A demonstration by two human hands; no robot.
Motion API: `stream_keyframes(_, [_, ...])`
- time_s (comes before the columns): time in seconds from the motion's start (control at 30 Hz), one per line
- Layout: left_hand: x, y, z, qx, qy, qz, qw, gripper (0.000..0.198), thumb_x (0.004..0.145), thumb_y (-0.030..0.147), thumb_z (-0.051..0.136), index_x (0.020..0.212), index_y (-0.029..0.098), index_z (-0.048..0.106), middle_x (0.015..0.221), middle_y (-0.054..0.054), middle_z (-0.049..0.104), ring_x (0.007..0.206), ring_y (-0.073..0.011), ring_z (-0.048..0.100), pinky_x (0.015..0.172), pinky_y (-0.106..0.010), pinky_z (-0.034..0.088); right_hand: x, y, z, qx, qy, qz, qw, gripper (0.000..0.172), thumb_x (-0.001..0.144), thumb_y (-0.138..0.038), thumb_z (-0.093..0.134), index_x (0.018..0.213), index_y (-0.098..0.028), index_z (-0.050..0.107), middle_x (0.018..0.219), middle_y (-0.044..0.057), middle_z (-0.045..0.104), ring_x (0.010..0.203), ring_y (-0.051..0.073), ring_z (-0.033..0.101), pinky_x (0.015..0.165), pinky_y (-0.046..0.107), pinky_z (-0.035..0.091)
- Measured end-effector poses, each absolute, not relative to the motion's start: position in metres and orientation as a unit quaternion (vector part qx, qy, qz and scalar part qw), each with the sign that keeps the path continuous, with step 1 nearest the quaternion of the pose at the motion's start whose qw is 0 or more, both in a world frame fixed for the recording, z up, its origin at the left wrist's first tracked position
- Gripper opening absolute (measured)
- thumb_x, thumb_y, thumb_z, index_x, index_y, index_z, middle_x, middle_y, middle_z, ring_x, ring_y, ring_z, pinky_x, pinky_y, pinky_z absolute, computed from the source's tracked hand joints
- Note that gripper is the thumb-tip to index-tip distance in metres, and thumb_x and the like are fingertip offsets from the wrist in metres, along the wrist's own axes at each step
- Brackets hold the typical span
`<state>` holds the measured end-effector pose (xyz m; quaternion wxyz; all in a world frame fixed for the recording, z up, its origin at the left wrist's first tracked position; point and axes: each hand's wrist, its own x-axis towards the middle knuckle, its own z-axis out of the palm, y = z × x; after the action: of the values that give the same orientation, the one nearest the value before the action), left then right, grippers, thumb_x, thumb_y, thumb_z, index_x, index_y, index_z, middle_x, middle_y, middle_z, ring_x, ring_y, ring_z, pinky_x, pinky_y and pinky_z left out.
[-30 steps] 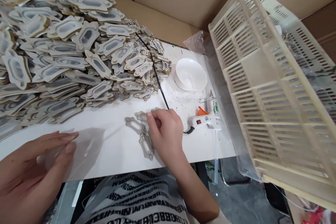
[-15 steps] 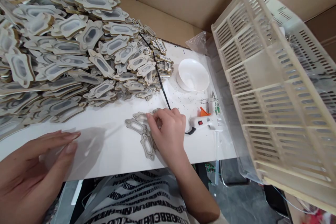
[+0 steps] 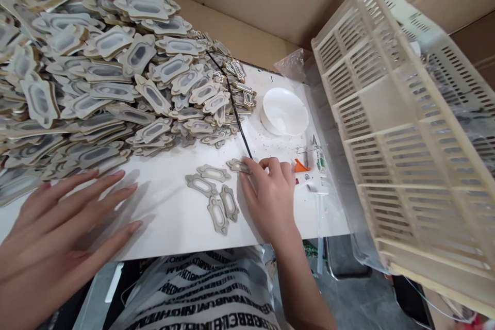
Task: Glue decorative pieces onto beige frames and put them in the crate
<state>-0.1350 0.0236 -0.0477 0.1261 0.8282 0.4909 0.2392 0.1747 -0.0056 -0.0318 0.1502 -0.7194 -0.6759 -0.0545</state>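
Observation:
Fingers spread, my left hand (image 3: 77,221) is open over the table's left side, in front of the big pile of flat grey frame-shaped pieces (image 3: 145,62). My right hand (image 3: 273,191) pinches the right end of a small grey frame piece (image 3: 237,166) at the table surface. To the left of that hand several more lie flat: one upper frame piece (image 3: 214,167), one slanted frame piece (image 3: 193,180), and two lower pieces, a left frame piece (image 3: 221,223) and a right frame piece (image 3: 225,197). Each has a long oval opening.
A white bowl (image 3: 284,113) stands beyond my right hand. A white glue gun (image 3: 319,185) with an orange part (image 3: 301,166) lies to its right, partly hidden. A slatted cream plastic basket (image 3: 381,129) leans at the right. A black cord (image 3: 236,113) crosses the pile's edge.
My right hand has moved right with a frame piece at its fingertips, uncovering pieces beneath it. My left hand has spread its fingers and shifted slightly right.

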Motion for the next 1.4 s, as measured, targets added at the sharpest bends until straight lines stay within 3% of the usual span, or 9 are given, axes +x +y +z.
stream_keyframes(0.13, [-0.137, 0.032, -0.062, 0.875, 0.408, 0.254, 0.066, 0.043, 0.092, 0.043, 0.059, 0.134, 0.038, 0.058, 0.139, 0.002, 0.062, 0.131, -0.0329, 0.053, 0.116, -0.057, 0.03, 0.178, -0.013, -0.032, -0.713, -0.681, -0.06, 0.154, 0.015, 0.09, -0.026, 0.066, 0.102, -0.024, 0.074, 0.089, 0.007, 0.061, 0.081, 0.023, 0.046, 0.072, 0.036, 0.035])
stream_keyframes(0.37, [-0.136, 0.034, -0.06, 0.878, 0.387, 0.272, 0.066, 0.027, 0.093, 0.034, 0.058, 0.117, 0.038, 0.069, 0.121, 0.008, 0.073, 0.123, -0.0274, 0.06, 0.116, -0.048, 0.03, 0.169, -0.037, -0.026, -0.712, -0.683, -0.025, 0.162, 0.011, 0.09, -0.027, 0.065, 0.098, -0.021, 0.07, 0.089, 0.006, 0.063, 0.082, 0.024, 0.048, 0.07, 0.037, 0.034])
stream_keyframes(0.53, [-0.138, 0.036, -0.06, 0.892, 0.371, 0.255, 0.046, 0.028, 0.092, 0.027, 0.055, 0.11, 0.041, 0.071, 0.115, 0.012, 0.074, 0.117, -0.0257, 0.064, 0.113, -0.048, 0.032, 0.168, -0.049, -0.022, -0.712, -0.683, 0.0, 0.163, 0.012, 0.093, -0.028, 0.061, 0.1, -0.021, 0.068, 0.093, 0.007, 0.065, 0.082, 0.024, 0.049, 0.072, 0.035, 0.034])
stream_keyframes(0.8, [-0.129, 0.023, -0.046, 0.827, 0.48, 0.281, 0.079, 0.016, 0.09, 0.037, 0.059, 0.096, 0.03, 0.072, 0.103, 0.002, 0.077, 0.102, -0.0288, 0.069, 0.11, -0.055, 0.037, 0.166, -0.052, -0.019, -0.7, -0.669, -0.029, 0.249, 0.016, 0.097, -0.027, 0.056, 0.104, -0.019, 0.068, 0.092, 0.008, 0.066, 0.081, 0.023, 0.052, 0.072, 0.037, 0.041])
stream_keyframes(0.97, [-0.091, 0.013, -0.024, 0.865, 0.359, 0.318, 0.147, 0.017, 0.086, 0.022, 0.063, 0.097, 0.033, 0.071, 0.092, 0.007, 0.078, 0.082, -0.0205, 0.072, 0.094, -0.042, 0.048, 0.149, -0.055, -0.009, -0.592, -0.696, 0.143, 0.382, 0.019, 0.094, -0.016, 0.062, 0.112, -0.019, 0.065, 0.096, 0.004, 0.071, 0.09, 0.018, 0.06, 0.08, 0.033, 0.051])
stream_keyframes(1.13, [-0.057, 0.004, -0.016, 0.886, 0.289, 0.323, 0.164, 0.019, 0.09, 0.016, 0.059, 0.098, 0.031, 0.068, 0.092, 0.005, 0.079, 0.083, -0.0205, 0.073, 0.087, -0.043, 0.052, 0.147, -0.057, -0.007, -0.506, -0.681, 0.279, 0.449, 0.011, 0.095, -0.014, 0.06, 0.099, -0.021, 0.067, 0.086, -0.002, 0.075, 0.076, 0.011, 0.068, 0.074, 0.03, 0.052])
stream_keyframes(1.27, [-0.052, 0.003, -0.023, 0.878, 0.299, 0.332, 0.172, 0.021, 0.089, 0.015, 0.063, 0.105, 0.028, 0.068, 0.097, 0.003, 0.078, 0.086, -0.0198, 0.073, 0.09, -0.041, 0.051, 0.162, -0.056, -0.013, -0.545, -0.667, 0.225, 0.455, 0.015, 0.092, -0.007, 0.06, 0.096, -0.02, 0.067, 0.083, -0.001, 0.075, 0.072, 0.012, 0.067, 0.068, 0.028, 0.051])
stream_keyframes(1.4, [-0.053, 0.009, -0.031, 0.868, 0.321, 0.35, 0.144, 0.02, 0.089, 0.016, 0.064, 0.107, 0.025, 0.068, 0.098, 0.0, 0.078, 0.083, -0.0195, 0.072, 0.089, -0.04, 0.049, 0.175, -0.052, -0.024, -0.602, -0.685, 0.055, 0.407, 0.017, 0.09, -0.004, 0.06, 0.092, -0.018, 0.069, 0.084, 0.003, 0.075, 0.077, 0.015, 0.067, 0.07, 0.03, 0.05])
